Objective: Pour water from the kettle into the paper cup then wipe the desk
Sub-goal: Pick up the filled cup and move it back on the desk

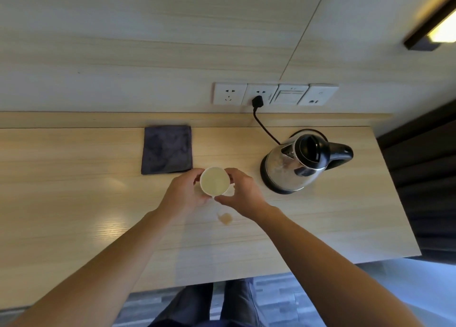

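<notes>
A white paper cup (pixel 214 180) stands upright in the middle of the light wooden desk (pixel 74 203). My left hand (pixel 186 193) grips it from the left and my right hand (pixel 243 193) from the right. A steel kettle (pixel 296 165) with a black lid and handle sits on its base to the right of the cup, spout facing left. A folded dark grey cloth (pixel 167 149) lies flat behind and left of the cup. A small puddle (pixel 224 218) lies on the desk just in front of the cup, under my right wrist.
The kettle's black cord (pixel 265 126) runs back to a plug in a row of wall sockets (pixel 274 94). A raised ledge lines the desk's back edge. The desk's right edge is close beyond the kettle, with dark curtains beside it. My legs show below the front edge.
</notes>
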The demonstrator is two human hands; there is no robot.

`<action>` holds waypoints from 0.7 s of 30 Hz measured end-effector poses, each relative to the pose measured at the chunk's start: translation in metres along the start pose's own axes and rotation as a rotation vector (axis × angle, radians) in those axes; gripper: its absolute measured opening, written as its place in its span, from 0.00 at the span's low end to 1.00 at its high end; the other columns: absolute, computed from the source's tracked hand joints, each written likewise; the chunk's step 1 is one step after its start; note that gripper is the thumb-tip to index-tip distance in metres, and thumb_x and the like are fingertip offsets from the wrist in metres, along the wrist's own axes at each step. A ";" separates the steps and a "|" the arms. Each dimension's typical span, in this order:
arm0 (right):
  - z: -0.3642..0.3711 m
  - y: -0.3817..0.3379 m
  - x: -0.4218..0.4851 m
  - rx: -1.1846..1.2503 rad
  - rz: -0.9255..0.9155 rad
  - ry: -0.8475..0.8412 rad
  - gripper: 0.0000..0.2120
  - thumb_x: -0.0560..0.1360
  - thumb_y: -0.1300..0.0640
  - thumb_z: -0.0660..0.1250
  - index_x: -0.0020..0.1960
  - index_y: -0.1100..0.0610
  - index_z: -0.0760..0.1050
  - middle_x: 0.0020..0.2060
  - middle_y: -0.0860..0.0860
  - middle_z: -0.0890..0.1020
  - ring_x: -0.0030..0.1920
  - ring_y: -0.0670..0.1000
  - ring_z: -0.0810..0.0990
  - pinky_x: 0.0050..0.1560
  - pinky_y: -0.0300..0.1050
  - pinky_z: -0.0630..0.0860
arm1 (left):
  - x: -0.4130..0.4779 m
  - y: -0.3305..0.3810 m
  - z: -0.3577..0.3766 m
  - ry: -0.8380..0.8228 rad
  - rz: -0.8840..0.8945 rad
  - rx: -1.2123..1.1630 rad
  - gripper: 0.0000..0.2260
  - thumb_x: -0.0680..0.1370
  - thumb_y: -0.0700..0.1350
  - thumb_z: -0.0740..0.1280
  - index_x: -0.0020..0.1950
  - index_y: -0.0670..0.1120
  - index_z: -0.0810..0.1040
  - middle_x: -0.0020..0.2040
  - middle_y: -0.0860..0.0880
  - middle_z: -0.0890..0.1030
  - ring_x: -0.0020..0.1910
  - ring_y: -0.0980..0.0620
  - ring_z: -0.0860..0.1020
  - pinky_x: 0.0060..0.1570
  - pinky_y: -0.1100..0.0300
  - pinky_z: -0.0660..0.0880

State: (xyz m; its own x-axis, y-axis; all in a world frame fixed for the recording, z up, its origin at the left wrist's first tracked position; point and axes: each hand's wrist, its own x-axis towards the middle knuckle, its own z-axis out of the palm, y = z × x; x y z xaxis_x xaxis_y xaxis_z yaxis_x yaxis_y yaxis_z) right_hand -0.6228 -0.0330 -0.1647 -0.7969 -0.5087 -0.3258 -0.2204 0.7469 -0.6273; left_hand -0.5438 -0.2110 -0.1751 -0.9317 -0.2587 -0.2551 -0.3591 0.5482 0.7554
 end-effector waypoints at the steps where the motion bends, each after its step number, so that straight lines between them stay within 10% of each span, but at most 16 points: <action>1: 0.000 0.001 0.001 0.013 0.001 -0.001 0.33 0.67 0.52 0.83 0.68 0.54 0.74 0.60 0.50 0.83 0.57 0.51 0.80 0.58 0.52 0.80 | 0.001 0.000 0.000 -0.003 -0.006 -0.006 0.33 0.65 0.45 0.86 0.68 0.47 0.79 0.61 0.50 0.85 0.60 0.50 0.81 0.62 0.51 0.78; 21: -0.056 -0.019 0.124 0.120 0.034 0.033 0.38 0.66 0.59 0.84 0.72 0.56 0.73 0.62 0.52 0.83 0.60 0.53 0.81 0.63 0.55 0.79 | 0.127 0.026 -0.029 0.082 0.007 -0.074 0.31 0.66 0.43 0.85 0.67 0.46 0.79 0.61 0.51 0.85 0.56 0.56 0.79 0.58 0.61 0.74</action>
State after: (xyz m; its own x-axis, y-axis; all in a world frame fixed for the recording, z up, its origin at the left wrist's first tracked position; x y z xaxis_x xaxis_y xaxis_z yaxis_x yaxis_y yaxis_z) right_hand -0.7488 -0.0862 -0.1535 -0.8214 -0.4680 -0.3260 -0.1257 0.7061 -0.6969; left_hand -0.6700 -0.2528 -0.1708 -0.9254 -0.3210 -0.2014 -0.3445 0.4909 0.8002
